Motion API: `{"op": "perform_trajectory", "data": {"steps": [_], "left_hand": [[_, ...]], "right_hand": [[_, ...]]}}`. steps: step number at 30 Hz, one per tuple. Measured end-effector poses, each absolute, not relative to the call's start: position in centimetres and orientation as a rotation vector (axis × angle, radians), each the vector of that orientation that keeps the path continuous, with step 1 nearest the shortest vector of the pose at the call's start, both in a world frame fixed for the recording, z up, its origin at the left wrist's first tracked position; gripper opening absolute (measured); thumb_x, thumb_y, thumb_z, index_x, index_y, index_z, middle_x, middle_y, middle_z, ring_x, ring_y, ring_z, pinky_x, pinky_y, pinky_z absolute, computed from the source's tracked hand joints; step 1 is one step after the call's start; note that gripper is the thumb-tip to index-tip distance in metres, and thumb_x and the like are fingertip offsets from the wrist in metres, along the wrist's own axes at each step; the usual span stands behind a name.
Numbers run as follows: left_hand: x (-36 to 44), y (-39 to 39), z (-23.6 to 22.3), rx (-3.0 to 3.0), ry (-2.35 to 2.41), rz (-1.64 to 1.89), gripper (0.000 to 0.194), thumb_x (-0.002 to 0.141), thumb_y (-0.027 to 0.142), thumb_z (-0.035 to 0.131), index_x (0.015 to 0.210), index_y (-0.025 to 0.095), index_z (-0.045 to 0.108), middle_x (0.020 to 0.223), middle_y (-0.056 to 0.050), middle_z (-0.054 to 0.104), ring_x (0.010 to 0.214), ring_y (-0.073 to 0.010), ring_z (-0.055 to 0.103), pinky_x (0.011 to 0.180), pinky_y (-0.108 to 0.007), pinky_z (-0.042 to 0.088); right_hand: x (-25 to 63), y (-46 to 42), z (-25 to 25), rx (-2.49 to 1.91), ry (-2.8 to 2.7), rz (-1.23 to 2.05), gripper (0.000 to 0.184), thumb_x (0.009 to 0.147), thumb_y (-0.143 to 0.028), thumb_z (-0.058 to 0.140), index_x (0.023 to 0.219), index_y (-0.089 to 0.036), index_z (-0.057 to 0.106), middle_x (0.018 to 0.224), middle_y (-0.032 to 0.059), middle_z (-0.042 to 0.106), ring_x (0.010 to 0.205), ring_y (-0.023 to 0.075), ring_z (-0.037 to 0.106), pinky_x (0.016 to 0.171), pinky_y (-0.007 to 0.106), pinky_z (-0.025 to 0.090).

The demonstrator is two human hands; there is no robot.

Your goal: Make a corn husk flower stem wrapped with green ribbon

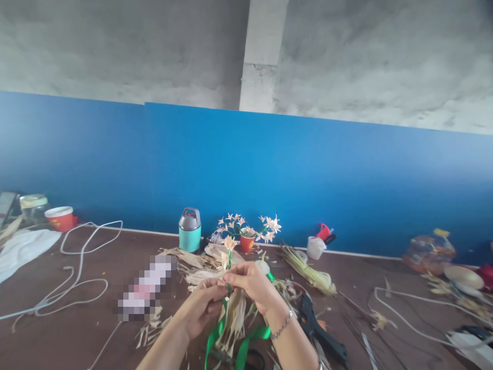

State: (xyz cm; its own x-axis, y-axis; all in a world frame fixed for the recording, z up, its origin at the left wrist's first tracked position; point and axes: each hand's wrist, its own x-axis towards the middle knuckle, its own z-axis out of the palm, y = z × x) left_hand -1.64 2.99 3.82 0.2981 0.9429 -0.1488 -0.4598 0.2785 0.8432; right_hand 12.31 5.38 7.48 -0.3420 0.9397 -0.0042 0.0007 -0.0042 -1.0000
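Note:
Both hands meet low in the middle of the head view, around a husk flower [230, 243] whose stem is wrapped in green. My left hand [206, 303] pinches the lower stem. With fingertips closed on the same stem just above, my right hand [252, 282] nearly touches the left. Green ribbon [215, 336] trails from under the hands in loops toward the near edge. Pale dried corn husks [233, 321] lie beneath and behind them. Which fingers hold ribbon and which hold stem cannot be made out.
Behind the hands stand a teal flask [190, 231] and a red cup [247, 241] of finished husk flowers. A black glue gun [323, 334] lies right of my wrist. A bundle of pale stalks [308, 270], a white cup [316, 247] and white cables [82, 257] are on the brown table.

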Motion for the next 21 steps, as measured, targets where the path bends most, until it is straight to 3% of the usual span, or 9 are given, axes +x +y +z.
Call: {"op": "perform_trajectory", "data": {"steps": [11, 21], "left_hand": [[-1.54, 2.92, 3.71, 0.823, 0.821, 1.093, 0.036, 0.047, 0.031, 0.084, 0.052, 0.014, 0.053, 0.042, 0.011, 0.034, 0.033, 0.0016, 0.017, 0.035, -0.017, 0.005], [-1.41, 2.85, 3.92, 0.857, 0.874, 1.108, 0.036, 0.048, 0.032, 0.084, 0.053, 0.015, 0.052, 0.038, 0.013, 0.030, 0.032, 0.0007, 0.016, 0.035, -0.019, 0.005]], "right_hand": [[12.38, 4.87, 7.91, -1.133, -1.602, 1.322, 0.011, 0.064, -0.026, 0.071, 0.063, -0.015, 0.073, 0.056, 0.0012, 0.064, 0.051, 0.0110, 0.049, 0.051, 0.022, 0.038], [12.33, 4.83, 8.05, -1.194, -1.719, 1.169, 0.013, 0.068, -0.020, 0.064, 0.065, -0.013, 0.074, 0.053, 0.0001, 0.061, 0.048, 0.0092, 0.044, 0.048, 0.021, 0.031]]}}
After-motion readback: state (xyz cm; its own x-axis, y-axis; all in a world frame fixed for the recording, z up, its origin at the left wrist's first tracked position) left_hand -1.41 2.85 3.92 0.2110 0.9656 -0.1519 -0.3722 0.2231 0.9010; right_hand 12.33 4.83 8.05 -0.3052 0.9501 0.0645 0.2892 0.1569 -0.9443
